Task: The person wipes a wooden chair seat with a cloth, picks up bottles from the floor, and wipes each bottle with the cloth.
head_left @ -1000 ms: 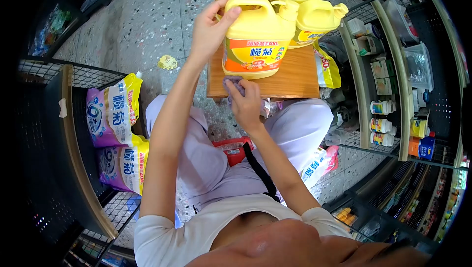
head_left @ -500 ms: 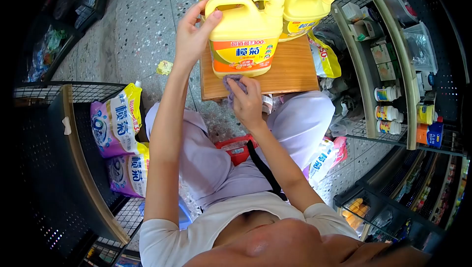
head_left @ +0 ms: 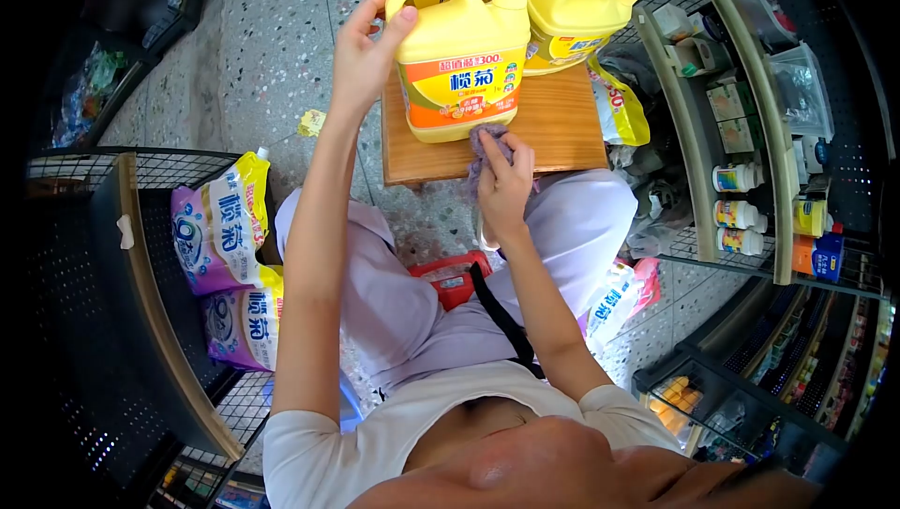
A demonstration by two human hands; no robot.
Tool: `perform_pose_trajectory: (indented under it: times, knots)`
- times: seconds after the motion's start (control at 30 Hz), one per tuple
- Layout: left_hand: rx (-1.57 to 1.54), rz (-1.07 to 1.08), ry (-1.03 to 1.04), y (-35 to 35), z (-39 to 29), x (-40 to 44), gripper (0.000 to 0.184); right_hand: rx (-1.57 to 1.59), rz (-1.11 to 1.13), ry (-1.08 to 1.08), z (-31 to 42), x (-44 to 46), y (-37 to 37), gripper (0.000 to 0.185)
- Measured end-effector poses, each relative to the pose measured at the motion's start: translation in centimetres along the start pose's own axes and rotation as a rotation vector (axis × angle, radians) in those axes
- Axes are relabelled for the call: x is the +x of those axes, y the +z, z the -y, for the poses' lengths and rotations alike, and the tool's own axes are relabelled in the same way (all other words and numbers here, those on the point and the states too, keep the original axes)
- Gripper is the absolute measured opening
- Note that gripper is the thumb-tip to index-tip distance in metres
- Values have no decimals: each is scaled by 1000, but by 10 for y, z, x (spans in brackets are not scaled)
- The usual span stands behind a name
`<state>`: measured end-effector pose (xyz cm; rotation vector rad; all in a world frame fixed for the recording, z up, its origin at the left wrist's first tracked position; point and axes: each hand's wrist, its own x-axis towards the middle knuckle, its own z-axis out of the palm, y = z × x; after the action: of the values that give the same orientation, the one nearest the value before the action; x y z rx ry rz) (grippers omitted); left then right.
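A yellow jug point(head_left: 461, 36) with an orange label stands upright on a small wooden table point(head_left: 562, 134). My left hand point(head_left: 367, 52) grips it at the left end of its handle, thumb in front and the other fingers partly hidden behind. Bunched in my right hand point(head_left: 506, 181) is a purple cloth point(head_left: 486, 151), pressed against the jug's lower right edge. Behind this jug are several similar yellow jugs, one of them a tilted-looking jug point(head_left: 583, 17) at the right.
Purple and yellow bags point(head_left: 217, 228) lean by the left shelf point(head_left: 155, 303). Right of the table stands a shelf rack point(head_left: 694, 134) with bottles point(head_left: 736, 178) and boxes. A red object point(head_left: 450, 279) lies on the floor between my legs. A yellow bag point(head_left: 626, 111) touches the table's right side.
My right hand has slid the cloth rightward along the jug's lower edge. The jug has shifted slightly left and up, with my left hand still on its handle.
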<state>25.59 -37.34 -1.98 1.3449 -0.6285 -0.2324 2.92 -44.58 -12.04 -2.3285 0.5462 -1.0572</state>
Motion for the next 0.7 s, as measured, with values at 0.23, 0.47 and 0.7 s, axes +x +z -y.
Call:
perform_pose_trajectory:
  times: [0.23, 0.47, 0.7]
  knots:
    - [20, -35, 16, 0, 2, -2, 41, 24, -135, 167, -16, 15, -12, 47]
    - [64, -27, 24, -2, 1, -3, 40, 124, -170, -113, 28, 78, -20, 41]
    - [32, 12, 58, 0, -4, -7, 41, 108, -152, -365, 58, 146, -13, 42]
